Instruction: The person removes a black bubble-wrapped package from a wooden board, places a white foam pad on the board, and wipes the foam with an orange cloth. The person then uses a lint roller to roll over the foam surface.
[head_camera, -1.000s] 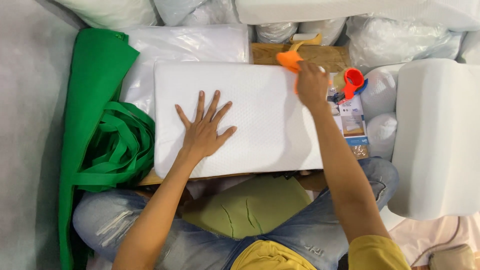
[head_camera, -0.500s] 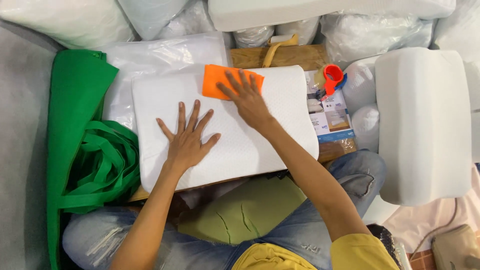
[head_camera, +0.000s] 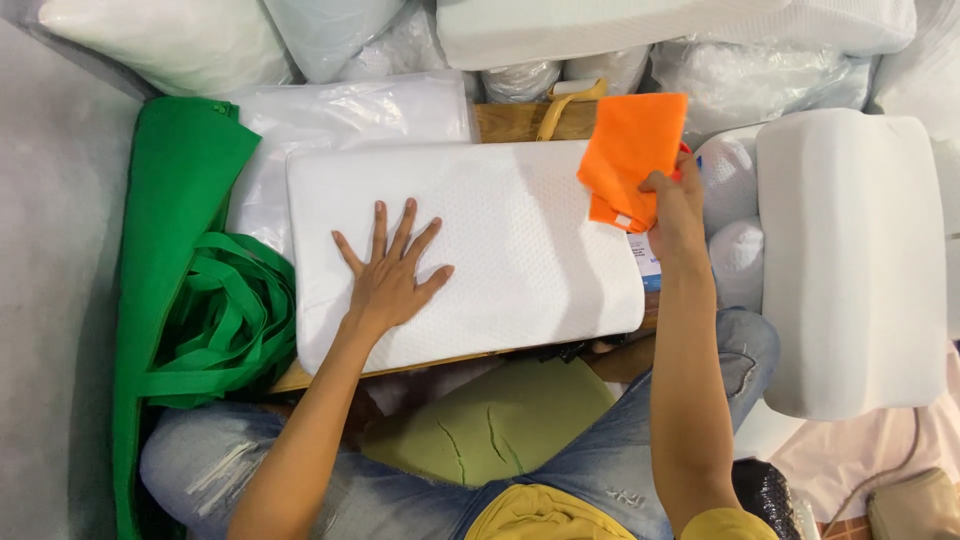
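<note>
Left hand lies flat, fingers spread, palm down on the white foam pillow, which rests on a wooden board across the person's lap. Right hand is closed on an orange cloth, pinched at its lower edge and held just past the pillow's right end (cloth hangs folded, partly over the board). Green bags piled beside the pillow on the left; another white pillow to the right.
</note>
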